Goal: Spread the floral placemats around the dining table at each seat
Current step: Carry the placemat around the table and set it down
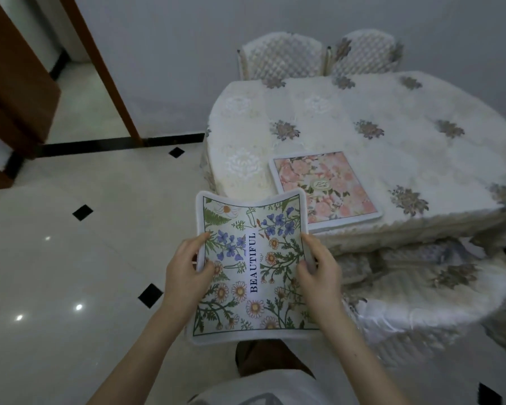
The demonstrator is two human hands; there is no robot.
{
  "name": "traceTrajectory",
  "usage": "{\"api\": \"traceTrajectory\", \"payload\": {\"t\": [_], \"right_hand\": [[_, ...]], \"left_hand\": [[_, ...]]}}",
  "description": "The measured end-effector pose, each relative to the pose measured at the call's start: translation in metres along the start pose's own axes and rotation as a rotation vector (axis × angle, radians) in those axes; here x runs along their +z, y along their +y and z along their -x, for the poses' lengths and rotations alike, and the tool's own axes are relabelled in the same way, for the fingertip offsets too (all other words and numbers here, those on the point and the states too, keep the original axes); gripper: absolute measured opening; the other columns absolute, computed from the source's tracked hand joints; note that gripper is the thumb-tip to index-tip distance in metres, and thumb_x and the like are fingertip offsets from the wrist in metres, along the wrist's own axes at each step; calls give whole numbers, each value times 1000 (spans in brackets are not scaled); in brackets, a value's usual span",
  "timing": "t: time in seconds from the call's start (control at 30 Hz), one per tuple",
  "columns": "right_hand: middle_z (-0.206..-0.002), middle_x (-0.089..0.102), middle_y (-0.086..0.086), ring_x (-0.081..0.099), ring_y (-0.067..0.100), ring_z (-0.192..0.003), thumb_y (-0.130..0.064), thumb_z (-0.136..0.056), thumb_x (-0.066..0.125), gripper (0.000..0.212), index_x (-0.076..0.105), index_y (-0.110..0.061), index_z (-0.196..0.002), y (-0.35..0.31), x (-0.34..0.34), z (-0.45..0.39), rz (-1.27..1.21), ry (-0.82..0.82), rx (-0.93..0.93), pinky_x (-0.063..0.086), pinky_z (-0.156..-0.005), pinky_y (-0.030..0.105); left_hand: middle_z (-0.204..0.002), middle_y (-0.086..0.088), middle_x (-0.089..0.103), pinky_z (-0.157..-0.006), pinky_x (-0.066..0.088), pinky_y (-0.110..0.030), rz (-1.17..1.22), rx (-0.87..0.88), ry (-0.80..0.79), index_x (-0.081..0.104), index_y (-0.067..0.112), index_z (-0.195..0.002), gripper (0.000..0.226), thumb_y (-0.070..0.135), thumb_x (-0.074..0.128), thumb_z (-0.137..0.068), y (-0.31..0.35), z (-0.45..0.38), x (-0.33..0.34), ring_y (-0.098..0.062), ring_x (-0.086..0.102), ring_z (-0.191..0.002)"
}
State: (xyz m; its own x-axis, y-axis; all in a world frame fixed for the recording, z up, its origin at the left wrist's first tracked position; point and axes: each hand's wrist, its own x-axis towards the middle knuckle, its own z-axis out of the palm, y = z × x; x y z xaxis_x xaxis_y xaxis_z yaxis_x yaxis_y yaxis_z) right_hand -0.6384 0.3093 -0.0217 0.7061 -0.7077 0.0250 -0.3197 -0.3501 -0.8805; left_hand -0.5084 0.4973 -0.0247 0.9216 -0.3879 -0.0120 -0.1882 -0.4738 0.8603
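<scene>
I hold a floral placemat printed with daisies, blue flowers and the word BEAUTIFUL, in the air just off the table's near left corner. My left hand grips its left edge and my right hand grips its right edge. The mat bows slightly between them. A second placemat with pink flowers lies flat on the table near the front edge. The dining table is covered by a white cloth with embroidered flower motifs.
Two chairs with quilted covers stand at the table's far side against the wall. Another covered chair sits under the near edge at right. Glossy tiled floor lies to the left, with a brown door frame beyond.
</scene>
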Motion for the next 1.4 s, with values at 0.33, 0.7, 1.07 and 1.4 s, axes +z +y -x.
{"api": "traceTrajectory", "payload": {"t": [0.33,0.7,1.07,1.4], "right_hand": [[-142,48,1,39,15,-135,8,-85,49,57,49,-17,-136,12,-24,-113,20,86,75,35,-112,42],[-134,56,2,51,14,-122,10,-81,48,56,52,-11,-133,20,-38,-200,97,253,134,42,-106,36],[-131,58,9,55,26,-117,11,-79,45,55,54,-9,-130,58,-64,-302,339,304,323,46,-101,43],[-135,54,16,49,32,-124,17,-79,41,58,54,-7,-130,120,-77,-357,393,138,439,41,-104,39]], "left_hand": [[-109,8,54,-74,40,-7,30,58,-92,51,25,-131,55,-1,58,-83,42,-117,59,-6,55,-95],[-111,3,54,-87,46,-23,50,118,-283,49,19,-132,58,2,66,-79,56,-219,112,-13,55,-102],[-120,1,49,-85,54,-30,61,63,-637,45,17,-133,62,12,72,-78,62,-296,171,-18,58,-103],[-96,22,51,-61,47,-2,178,-140,-578,23,30,-136,81,7,74,-77,55,-276,204,-3,55,-87]]}}
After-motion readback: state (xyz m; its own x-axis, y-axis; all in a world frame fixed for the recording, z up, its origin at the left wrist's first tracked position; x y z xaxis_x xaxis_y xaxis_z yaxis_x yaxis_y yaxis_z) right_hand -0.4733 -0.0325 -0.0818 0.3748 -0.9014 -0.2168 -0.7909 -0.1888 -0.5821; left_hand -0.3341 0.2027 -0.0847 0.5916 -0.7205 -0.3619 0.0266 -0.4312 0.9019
